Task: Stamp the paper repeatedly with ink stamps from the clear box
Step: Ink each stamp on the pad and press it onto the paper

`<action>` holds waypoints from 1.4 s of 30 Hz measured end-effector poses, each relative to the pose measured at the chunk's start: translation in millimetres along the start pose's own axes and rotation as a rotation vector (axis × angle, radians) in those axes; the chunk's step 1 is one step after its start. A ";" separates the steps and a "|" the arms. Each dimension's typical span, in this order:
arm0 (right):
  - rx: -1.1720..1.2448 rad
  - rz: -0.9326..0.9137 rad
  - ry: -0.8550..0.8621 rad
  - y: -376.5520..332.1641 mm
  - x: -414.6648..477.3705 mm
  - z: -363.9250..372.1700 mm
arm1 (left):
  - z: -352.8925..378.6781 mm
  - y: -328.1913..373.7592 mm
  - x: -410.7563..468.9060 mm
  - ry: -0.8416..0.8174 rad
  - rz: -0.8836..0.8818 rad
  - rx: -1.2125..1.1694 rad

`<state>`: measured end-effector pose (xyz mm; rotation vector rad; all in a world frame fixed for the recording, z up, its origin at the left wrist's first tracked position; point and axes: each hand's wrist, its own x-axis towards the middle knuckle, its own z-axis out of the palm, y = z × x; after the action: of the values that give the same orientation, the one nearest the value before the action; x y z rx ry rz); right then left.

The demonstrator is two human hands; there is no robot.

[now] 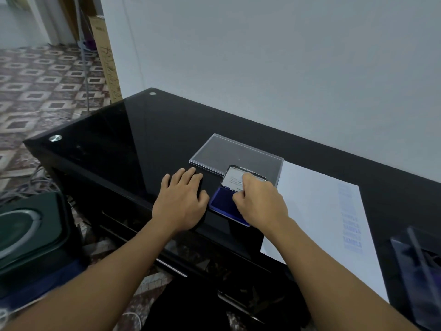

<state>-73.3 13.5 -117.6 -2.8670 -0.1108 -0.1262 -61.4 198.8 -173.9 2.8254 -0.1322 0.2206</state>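
Head view showed both hands over a black glass table (143,139). The left hand (181,201) lay flat on the glass, palm down, its fingers (191,174) straight and a little spread, and it held nothing. Just to the right of its thumb was the open ink pad (220,199), with a dark blue cushion. The pad's lid (232,177) stood tilted up at the far side and showed a white label.

The right hand (259,201) was over this pad with its fingers (238,198) curled down toward the blue cushion. Whether they pinched a stamp or only touched the pad I could not tell, because the hand covered that place.

Beyond the fingertips of both hands lay a flat clear cover (229,154), and the lid overlapped its near edge. To the right of the right hand's knuckles lay the white paper (310,199), with a column of blue prints (352,225) near its right edge; the far ones were paler. Further right, near the lower corner, stood the clear box (420,266); its dark content was too blurred to read
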 end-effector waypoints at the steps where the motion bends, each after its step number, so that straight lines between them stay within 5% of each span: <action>1: -0.001 0.005 -0.001 0.1 1.9 0.1 | 0.0 0.0 -0.1 0.003 -0.001 0.001; 35: -0.022 -0.020 -0.058 -2.6 -7.4 -8.3 | -2.5 0.0 -1.3 -0.046 -0.005 -0.005; 42: -0.066 -0.068 0.067 15.0 -19.6 -26.0 | -13.2 1.2 2.2 -0.089 -0.049 -0.182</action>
<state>-93.4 -9.1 -98.5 -2.9218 -0.1939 -0.2439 -61.1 201.5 -160.7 2.6538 -0.0976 0.0675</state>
